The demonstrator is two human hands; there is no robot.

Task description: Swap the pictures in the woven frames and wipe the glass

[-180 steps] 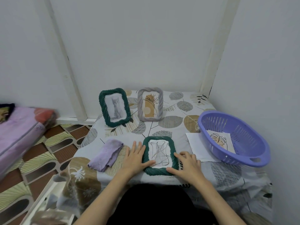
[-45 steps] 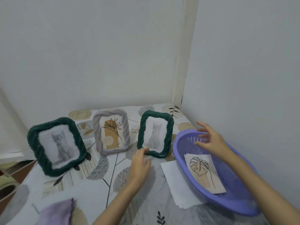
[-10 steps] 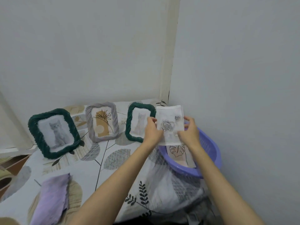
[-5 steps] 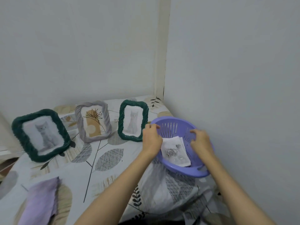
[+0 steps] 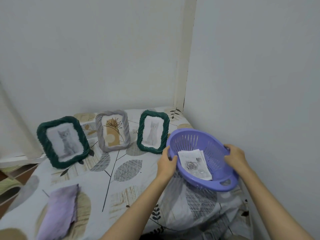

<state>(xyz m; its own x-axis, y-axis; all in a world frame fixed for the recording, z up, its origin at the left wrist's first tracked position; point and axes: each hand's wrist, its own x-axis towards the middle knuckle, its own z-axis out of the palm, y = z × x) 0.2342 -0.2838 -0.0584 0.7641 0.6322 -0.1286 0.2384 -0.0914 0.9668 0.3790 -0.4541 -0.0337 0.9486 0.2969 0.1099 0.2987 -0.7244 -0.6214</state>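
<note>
Both hands gripped purple basket (image 5: 214, 184) by opposite rims: left hand (image 5: 166, 164) curled on left rim, right hand (image 5: 235, 157) on far right rim. Basket tilted, near rim lower. Loose prints (image 5: 194, 162) (rose sketch on top) lay inside.

Three woven frames stood along far wall; right green frame (image 5: 153, 131) just beside basket. Purple cloth (image 5: 59, 212) lay near left.

Risks:
- more tilt, prints likely to slide out
- basket swinging left could knock frame over
- rough handling might crease prints

Home room: leaf-print bedsheet (image 5: 110, 184), plain walls (image 5: 86, 49).
</note>
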